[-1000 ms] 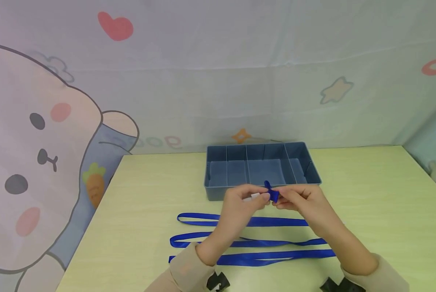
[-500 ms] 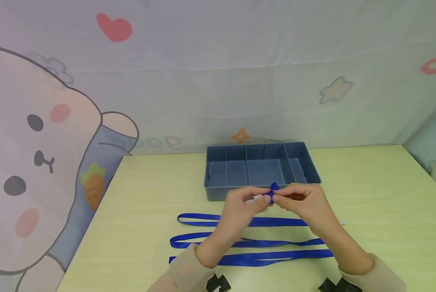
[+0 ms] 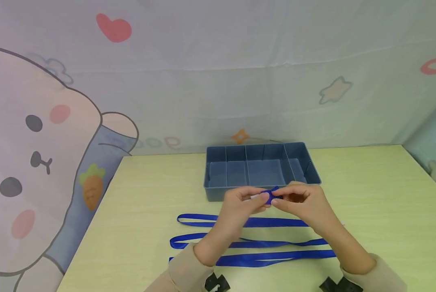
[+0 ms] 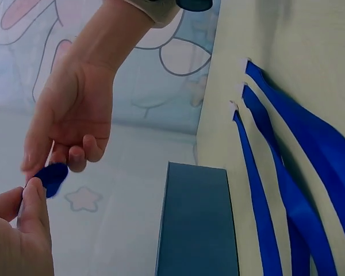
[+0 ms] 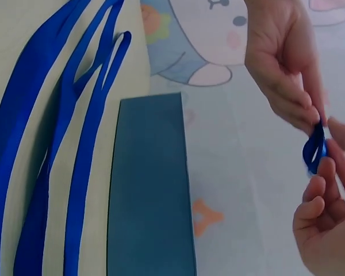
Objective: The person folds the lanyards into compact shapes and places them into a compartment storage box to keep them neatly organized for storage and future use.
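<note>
Above the table, in front of the tray, both hands meet at a small folded piece of blue ribbon (image 3: 270, 197). Thumb and fingers of the left hand (image 3: 239, 207) pinch its left side, where a bit of white shows. The right hand (image 3: 307, 200) pinches the other side, its fingertips right beside the left ones. Seen from the right wrist, the ribbon (image 5: 314, 150) forms a narrow loop between the fingertips. The left wrist view shows a rounded blue flap (image 4: 54, 177) sticking out past the left thumb. Fingers hide the rest of the ribbon.
Three long blue ribbons, the far one (image 3: 276, 222), the middle one (image 3: 269, 244) and the near one (image 3: 254, 259), lie side by side under the forearms. Behind the hands stands a grey-blue divided tray (image 3: 218, 194). A printed cloth (image 3: 188, 81) hangs behind the table (image 3: 152, 182).
The ribbon piece has been turned and folded between the fingertips; its upright tip now sits lower. Both hands stay in nearly the same place, and the ribbons on the table lie still.
</note>
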### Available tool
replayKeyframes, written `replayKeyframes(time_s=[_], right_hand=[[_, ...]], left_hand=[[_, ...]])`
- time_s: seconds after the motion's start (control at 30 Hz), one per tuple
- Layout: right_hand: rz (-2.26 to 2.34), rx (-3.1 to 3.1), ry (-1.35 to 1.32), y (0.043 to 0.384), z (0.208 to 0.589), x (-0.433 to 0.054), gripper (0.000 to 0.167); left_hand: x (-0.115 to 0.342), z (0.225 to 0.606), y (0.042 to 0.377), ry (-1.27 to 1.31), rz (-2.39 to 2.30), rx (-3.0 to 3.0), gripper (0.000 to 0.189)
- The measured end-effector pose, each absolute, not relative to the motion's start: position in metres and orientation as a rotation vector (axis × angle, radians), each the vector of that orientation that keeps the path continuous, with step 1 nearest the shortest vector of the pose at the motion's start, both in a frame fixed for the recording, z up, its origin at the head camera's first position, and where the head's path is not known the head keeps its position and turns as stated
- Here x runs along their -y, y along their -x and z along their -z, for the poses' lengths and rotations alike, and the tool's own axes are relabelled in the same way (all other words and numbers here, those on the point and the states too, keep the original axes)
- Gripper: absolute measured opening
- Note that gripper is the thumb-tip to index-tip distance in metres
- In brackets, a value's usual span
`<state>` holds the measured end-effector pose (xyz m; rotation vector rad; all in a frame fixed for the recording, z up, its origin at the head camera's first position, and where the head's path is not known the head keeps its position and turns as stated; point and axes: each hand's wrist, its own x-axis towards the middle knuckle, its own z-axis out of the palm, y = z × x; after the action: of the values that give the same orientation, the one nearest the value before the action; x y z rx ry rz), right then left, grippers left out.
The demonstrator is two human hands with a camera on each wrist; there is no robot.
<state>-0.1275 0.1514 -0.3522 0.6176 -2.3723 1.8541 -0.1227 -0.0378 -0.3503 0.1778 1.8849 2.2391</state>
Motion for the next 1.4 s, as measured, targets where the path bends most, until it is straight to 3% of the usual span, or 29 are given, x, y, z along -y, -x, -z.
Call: replayKeyframes(time_s=[0.3,0.77,1.0,1.13,1.27,1.4], right_hand=[[-1.278,2.322,-1.02,0.142,0.36,-0.165,0.061],[-1.286,2.249,-1.137,0.145,0.36,-0.17,0.04],[-2.062,2.523,-0.884,0.145,0.361,-0.169,0.038],[-2.553,2.393,-0.716,0.149,0.363,-0.169,0.022],[-2.65,2.298,-0.678,0.149,0.365,-0.168,0.015],[-2.454,2.4,-0.619,0.147,0.366,-0.165,0.01]], left_hand=[[0.046,0.353,0.128,-0.162,-2.182,-1.873,0.025],[0.047,0.354,0.129,-0.153,-2.124,-1.862,0.025],[0.047,0.353,0.127,-0.201,-2.116,-1.94,0.025],[0.047,0.354,0.128,-0.237,-2.116,-1.967,0.024],[0.048,0.357,0.131,-0.262,-2.092,-2.0,0.022],[0.051,0.36,0.133,-0.308,-1.998,-2.092,0.02]])
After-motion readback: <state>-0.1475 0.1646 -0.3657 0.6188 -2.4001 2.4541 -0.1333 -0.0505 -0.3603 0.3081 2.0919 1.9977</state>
